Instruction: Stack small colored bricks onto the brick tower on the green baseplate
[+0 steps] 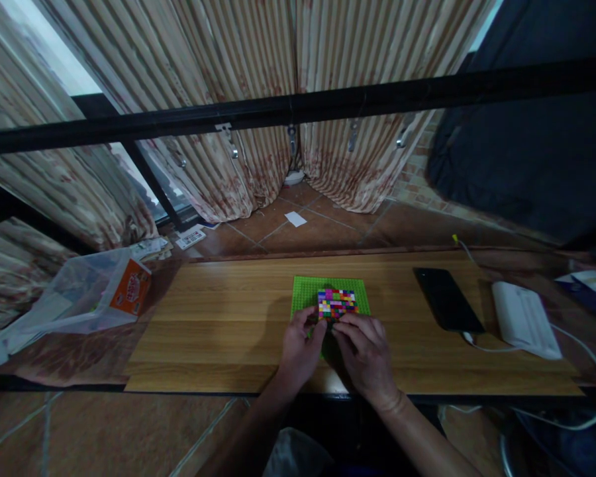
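Note:
A small build of many-coloured toy bricks (336, 302) stands on a green studded baseplate (304, 286) at the middle of the wooden table. At the build's front left corner, my left hand (300, 348) has its thumb and forefinger curled against the bricks. My right hand (365, 351) is just in front of the build, its thumb and fingertips pinched together near the front side. Whatever lies between those right fingertips is too small and dark to make out. Both hands cover the near part of the baseplate.
On the wooden table (228, 318), a black phone (447, 299) with a white cable lies right of the baseplate. Beside it is a white power strip or charger box (525, 319). A clear plastic bin (89, 285) with an orange label stands left. A dark rail (278, 109) crosses beyond the table.

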Tool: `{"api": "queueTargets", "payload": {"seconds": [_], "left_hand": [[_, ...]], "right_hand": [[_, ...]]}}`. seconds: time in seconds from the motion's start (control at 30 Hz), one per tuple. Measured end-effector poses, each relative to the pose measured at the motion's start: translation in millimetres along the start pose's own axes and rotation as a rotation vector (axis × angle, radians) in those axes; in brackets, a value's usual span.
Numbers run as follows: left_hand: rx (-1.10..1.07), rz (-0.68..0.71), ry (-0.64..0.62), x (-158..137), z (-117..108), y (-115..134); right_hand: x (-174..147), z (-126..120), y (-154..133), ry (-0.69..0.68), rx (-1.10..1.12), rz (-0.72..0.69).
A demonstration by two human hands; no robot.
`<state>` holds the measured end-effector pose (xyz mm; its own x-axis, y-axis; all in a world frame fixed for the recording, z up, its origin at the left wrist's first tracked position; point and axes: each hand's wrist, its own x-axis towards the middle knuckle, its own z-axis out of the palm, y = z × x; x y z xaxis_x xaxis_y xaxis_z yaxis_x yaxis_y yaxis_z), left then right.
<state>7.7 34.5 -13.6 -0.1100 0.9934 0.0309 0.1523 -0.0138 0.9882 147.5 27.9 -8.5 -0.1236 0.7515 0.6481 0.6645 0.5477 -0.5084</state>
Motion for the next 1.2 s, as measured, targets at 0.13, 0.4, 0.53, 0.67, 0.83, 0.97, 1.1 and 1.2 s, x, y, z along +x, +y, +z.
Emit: {"api": "queueTargets", "payload": {"seconds": [0.13,0.4,0.53,0.67,0.83,0.97,1.1,1.2], "left_hand": [[0.058,0.032,0.000,-1,-2,0],[0.125,0.118,0.085,-6,-12,18],[0.008,0.172,0.025,-10,-10,39],[-0.130,0.092,-0.066,-15,-10,51],[-0.121,-0.107,-0.237,-42,-18,39],[-0.139,-0.221,-0.316,-64,-20,20],[-0.116,-0.205,-0.371,-65,-19,14],[-0.134,-0.204,-0.408,-59,-20,19]], "right_hand": [[20,-5,-4,0.053,0.139,0.150],[44,-4,-7,0.084,0.638,0.680],[44,-9,-19,0.020,0.794,0.772],[37,-17,-31,-0.033,0.897,0.787],[-2,-28,-36,-0.128,0.844,0.904],[-30,-35,-38,-0.274,0.949,0.972],[-36,-36,-37,-0.333,1.007,0.985],[-36,-33,-34,-0.318,1.017,1.010]]}}
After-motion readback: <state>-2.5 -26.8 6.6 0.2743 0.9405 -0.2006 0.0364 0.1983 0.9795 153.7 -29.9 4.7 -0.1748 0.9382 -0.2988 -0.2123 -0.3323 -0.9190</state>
